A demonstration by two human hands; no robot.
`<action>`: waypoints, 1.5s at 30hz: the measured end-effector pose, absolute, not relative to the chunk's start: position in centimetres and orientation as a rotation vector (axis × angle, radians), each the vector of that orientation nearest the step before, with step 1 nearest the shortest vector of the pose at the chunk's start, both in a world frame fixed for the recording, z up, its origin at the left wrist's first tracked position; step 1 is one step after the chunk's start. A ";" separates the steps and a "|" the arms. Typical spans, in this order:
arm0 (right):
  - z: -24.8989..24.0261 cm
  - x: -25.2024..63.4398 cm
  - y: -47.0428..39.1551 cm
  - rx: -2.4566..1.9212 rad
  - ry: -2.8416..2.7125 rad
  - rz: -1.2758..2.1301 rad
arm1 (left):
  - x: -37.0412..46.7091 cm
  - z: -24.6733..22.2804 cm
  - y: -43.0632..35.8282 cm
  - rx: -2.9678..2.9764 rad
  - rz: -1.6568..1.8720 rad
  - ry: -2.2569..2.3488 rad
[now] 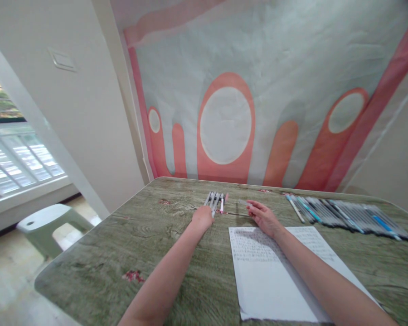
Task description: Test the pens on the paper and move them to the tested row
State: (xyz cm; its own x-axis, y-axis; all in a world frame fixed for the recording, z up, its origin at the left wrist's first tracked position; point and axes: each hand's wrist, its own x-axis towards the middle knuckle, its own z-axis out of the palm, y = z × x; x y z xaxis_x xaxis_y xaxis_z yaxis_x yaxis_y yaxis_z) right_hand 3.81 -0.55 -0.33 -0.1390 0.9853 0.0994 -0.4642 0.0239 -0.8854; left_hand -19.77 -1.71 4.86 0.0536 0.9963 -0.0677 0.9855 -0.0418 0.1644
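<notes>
My left hand (203,216) rests on the table at the near end of a small row of pens (215,198). Its fingers are mostly hidden behind the back of the hand, so their grip does not show. A short white and pink item (222,204) lies just right of that row. Between thumb and fingers, my right hand (261,216) pinches a slim translucent pen (244,203), which points left and is held just above the table. Below that hand and forearm lies a white sheet of paper (268,285) with handwriting across its upper part.
Many grey translucent pens, a few of them blue, form a long row (347,215) at the right of the wood-grain table (109,253). A white stool (49,222) stands on the floor to the left. Behind the table hangs a printed backdrop (177,77).
</notes>
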 end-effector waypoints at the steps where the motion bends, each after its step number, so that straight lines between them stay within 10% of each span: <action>1: -0.2 3.7 -0.6 -0.732 -0.986 1.458 | -19.8 4.8 -1.7 2.149 0.097 2.049; 18: -0.4 3.7 -0.7 -0.783 -1.005 1.431 | -20.0 4.5 -1.3 2.159 -0.046 2.050; 45: 0.0 2.7 -1.7 -0.787 -1.243 1.434 | -11.9 1.7 -3.5 0.176 1.127 0.677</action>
State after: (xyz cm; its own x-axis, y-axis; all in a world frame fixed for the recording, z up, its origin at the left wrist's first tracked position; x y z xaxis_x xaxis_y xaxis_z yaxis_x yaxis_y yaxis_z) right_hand 2.73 -1.65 0.03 -0.2499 0.9575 0.1443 -0.2788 0.0715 -0.9577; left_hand -11.90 -3.54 1.70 0.2554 0.8754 -0.4104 -0.7729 0.4398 0.4573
